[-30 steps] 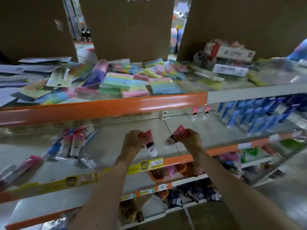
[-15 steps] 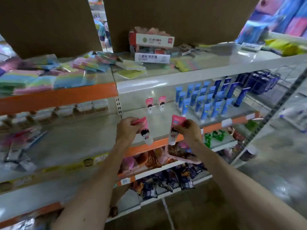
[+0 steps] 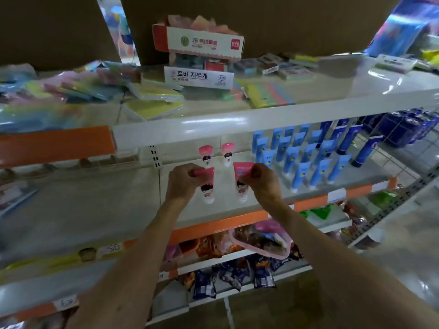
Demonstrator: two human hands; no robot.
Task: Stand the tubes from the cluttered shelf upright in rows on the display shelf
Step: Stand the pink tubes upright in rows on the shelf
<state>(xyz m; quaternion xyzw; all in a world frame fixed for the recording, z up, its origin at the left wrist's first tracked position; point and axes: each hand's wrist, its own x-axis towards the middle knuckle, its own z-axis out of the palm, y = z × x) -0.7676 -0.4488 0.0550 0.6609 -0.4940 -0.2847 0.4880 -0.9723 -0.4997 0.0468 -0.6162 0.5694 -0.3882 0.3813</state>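
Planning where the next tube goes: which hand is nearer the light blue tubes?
Right. The right hand, pinching the right pink tube, is just left of the light blue tubes; the left hand, holding the left pink tube, is farther left.

Each hand [image 3: 181, 182] [image 3: 261, 180] pinches a pink tube [image 3: 207, 184] [image 3: 241, 180] over the display shelf [image 3: 237, 203].

Shop: tiered shelving [image 3: 237, 124] with price labels [image 3: 336, 194], rows of blue tubes [image 3: 301, 172], stationery packs [image 3: 268, 95].

head cam | faces forward-down | close to display shelf [image 3: 225, 205] | single view
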